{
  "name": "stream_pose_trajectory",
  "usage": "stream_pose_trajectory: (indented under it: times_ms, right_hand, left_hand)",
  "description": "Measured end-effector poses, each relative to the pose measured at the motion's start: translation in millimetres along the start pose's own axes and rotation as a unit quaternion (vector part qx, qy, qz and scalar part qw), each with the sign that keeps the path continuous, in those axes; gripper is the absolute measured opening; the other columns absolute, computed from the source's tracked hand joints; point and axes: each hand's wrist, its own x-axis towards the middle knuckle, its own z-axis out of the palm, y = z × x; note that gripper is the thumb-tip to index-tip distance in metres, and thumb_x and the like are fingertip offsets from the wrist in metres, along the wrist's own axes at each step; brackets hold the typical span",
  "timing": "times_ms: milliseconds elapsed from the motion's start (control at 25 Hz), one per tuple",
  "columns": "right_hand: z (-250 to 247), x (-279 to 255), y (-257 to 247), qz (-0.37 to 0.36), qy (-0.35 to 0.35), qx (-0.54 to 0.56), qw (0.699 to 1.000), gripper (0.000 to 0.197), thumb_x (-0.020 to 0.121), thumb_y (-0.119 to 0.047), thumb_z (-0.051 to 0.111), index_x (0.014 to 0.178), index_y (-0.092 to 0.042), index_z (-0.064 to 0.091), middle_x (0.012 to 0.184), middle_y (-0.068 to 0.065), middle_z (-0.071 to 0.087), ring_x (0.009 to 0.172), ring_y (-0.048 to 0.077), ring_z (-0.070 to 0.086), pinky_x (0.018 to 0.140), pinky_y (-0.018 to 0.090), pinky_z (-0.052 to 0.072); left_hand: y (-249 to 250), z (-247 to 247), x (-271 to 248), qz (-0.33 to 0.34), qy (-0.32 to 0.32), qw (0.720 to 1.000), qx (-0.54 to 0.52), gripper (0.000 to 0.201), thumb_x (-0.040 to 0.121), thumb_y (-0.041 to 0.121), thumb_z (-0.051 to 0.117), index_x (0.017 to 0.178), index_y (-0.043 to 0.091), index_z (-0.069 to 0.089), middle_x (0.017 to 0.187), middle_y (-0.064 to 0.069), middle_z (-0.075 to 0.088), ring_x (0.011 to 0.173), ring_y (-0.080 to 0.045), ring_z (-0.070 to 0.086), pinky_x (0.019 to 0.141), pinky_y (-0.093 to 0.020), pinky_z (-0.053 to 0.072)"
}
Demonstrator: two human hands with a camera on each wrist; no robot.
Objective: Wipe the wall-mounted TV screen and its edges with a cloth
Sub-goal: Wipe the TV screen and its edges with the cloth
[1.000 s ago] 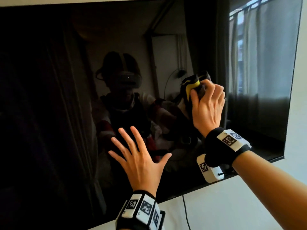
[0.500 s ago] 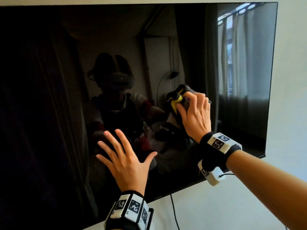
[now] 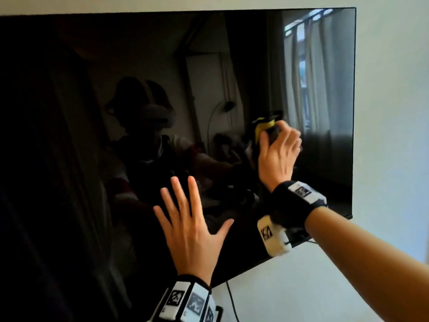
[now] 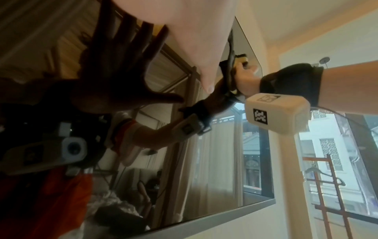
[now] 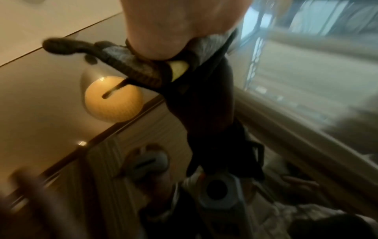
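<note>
TV (image 3: 325, 89): black, wall-mounted, screen dark and glossy; mirrors a room with curtains, a window and a person wearing a headset. Thin bezel; lower edge shows grey in the left wrist view (image 4: 225, 215)

Cloth (image 3: 263, 126): dark grey with a yellow patch, bunched, pressed against the screen in its right half, about mid-height, clear of the right bezel. In the right wrist view (image 5: 132, 67) its ribbed grey fold lies flat on the glass, with the yellow part tucked under the palm

Right hand (image 3: 277, 156): fingers curled round the cloth, gripping it against the screen; black wristband with white marker blocks behind it

Left hand (image 3: 190, 228): released, fingers spread and straight, palm toward the screen in its lower middle, holding nothing; whether the palm touches the glass cannot be told. The left wrist view shows its dark reflection on the screen just before it. Marker band on the wrist

Wall (image 3: 390, 112): pale, plain, around the TV

Cable (image 3: 232, 303): thin, black, hanging down the wall from below the TV's lower edge
</note>
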Motion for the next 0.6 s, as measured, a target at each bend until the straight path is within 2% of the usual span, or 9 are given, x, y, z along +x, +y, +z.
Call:
stream_pose_trajectory:
  times_ms: [80, 120, 240, 280, 400, 440, 480, 560, 600]
  right_hand:
    - [0.4, -12.0, 12.6, -0.117, -0.045, -0.026, 0.992, 0.041, 0.089, -0.042, 0.044, 0.12, -0.015, 0.043, 0.112, 0.013, 0.046, 0.099, 0.027, 0.04, 0.087, 0.032, 0.028]
    - [-2.9, -2.5, 24.1, -0.141, -0.053, -0.024, 0.988, 0.039, 0.088, -0.042, 0.045, 0.119, -0.018, 0.041, 0.112, 0.012, 0.046, 0.099, 0.026, 0.04, 0.086, 0.032, 0.028]
    - [-13.3, 39.7, 47.9, 0.007, -0.001, 0.03, 1.0, 0.042, 0.087, -0.046, 0.04, 0.12, -0.019, 0.042, 0.113, 0.011, 0.044, 0.102, 0.027, 0.04, 0.087, 0.03, 0.025]
    - [-13.5, 39.4, 49.6, 0.014, 0.008, 0.03, 0.999, 0.043, 0.088, -0.045, 0.041, 0.12, -0.017, 0.042, 0.114, 0.011, 0.044, 0.102, 0.027, 0.039, 0.088, 0.03, 0.024]
    - [-11.7, 18.6, 62.4, -0.148, -0.043, -0.013, 0.988, 0.041, 0.088, -0.041, 0.048, 0.12, -0.016, 0.043, 0.114, 0.012, 0.046, 0.101, 0.024, 0.038, 0.086, 0.032, 0.028]
    - [-14.7, 27.3, 72.4, -0.165, -0.052, -0.016, 0.985, 0.04, 0.088, -0.042, 0.048, 0.119, -0.017, 0.043, 0.113, 0.012, 0.046, 0.1, 0.025, 0.039, 0.085, 0.032, 0.028]
    - [-18.8, 43.4, 82.1, -0.125, -0.04, -0.011, 0.991, 0.041, 0.088, -0.043, 0.046, 0.12, -0.018, 0.042, 0.113, 0.012, 0.046, 0.099, 0.026, 0.04, 0.085, 0.032, 0.027]
    - [-21.4, 65.5, 90.4, 0.009, 0.011, 0.021, 1.0, 0.044, 0.088, -0.046, 0.041, 0.121, -0.017, 0.044, 0.114, 0.012, 0.045, 0.1, 0.029, 0.041, 0.086, 0.029, 0.024]
    - [-21.1, 63.1, 89.9, 0.02, 0.019, 0.021, 0.999, 0.044, 0.088, -0.045, 0.042, 0.121, -0.015, 0.044, 0.115, 0.013, 0.045, 0.101, 0.029, 0.041, 0.086, 0.03, 0.024]
  left_hand:
    - [27.2, 9.0, 11.0, -0.003, -0.007, 1.0, -0.002, 0.128, 0.06, 0.069, 0.074, 0.155, 0.011, 0.009, 0.161, -0.018, 0.004, 0.147, -0.04, 0.006, 0.116, -0.06, 0.016]
    - [39.8, 14.0, 16.3, -0.011, -0.01, 1.0, -0.002, 0.129, 0.06, 0.07, 0.073, 0.155, 0.011, 0.008, 0.162, -0.018, 0.003, 0.148, -0.039, 0.005, 0.116, -0.06, 0.015]
    - [70.5, 31.8, 25.3, -0.025, -0.018, 0.999, 0.01, 0.133, 0.059, 0.073, 0.072, 0.155, 0.01, 0.004, 0.162, -0.017, -0.001, 0.148, -0.04, -0.001, 0.115, -0.062, 0.011]
    - [75.3, 36.2, 26.3, -0.034, -0.019, 0.999, 0.016, 0.134, 0.058, 0.072, 0.072, 0.155, 0.01, 0.004, 0.162, -0.017, -0.002, 0.147, -0.041, -0.002, 0.114, -0.064, 0.01]
    - [82.8, 50.8, 28.3, -0.058, -0.004, 0.998, 0.036, 0.136, 0.056, 0.069, 0.076, 0.155, 0.007, 0.007, 0.161, -0.02, 0.001, 0.146, -0.046, 0.002, 0.111, -0.068, 0.01]
    - [82.2, 53.6, 28.5, -0.057, 0.002, 0.997, 0.044, 0.135, 0.057, 0.07, 0.075, 0.154, 0.006, 0.008, 0.16, -0.022, 0.004, 0.145, -0.047, 0.004, 0.111, -0.068, 0.01]
    - [80.9, 55.7, 27.8, -0.054, 0.007, 0.997, 0.055, 0.133, 0.058, 0.071, 0.074, 0.154, 0.005, 0.009, 0.16, -0.023, 0.005, 0.145, -0.048, 0.006, 0.111, -0.068, 0.01]
    - [78.6, 57.3, 26.2, -0.05, 0.016, 0.996, 0.07, 0.13, 0.06, 0.073, 0.07, 0.154, 0.003, 0.012, 0.159, -0.024, 0.008, 0.144, -0.049, 0.007, 0.111, -0.067, 0.011]
    - [77.4, 57.2, 25.8, -0.049, 0.017, 0.996, 0.074, 0.129, 0.061, 0.073, 0.069, 0.153, 0.003, 0.012, 0.159, -0.024, 0.008, 0.144, -0.049, 0.008, 0.11, -0.068, 0.012]
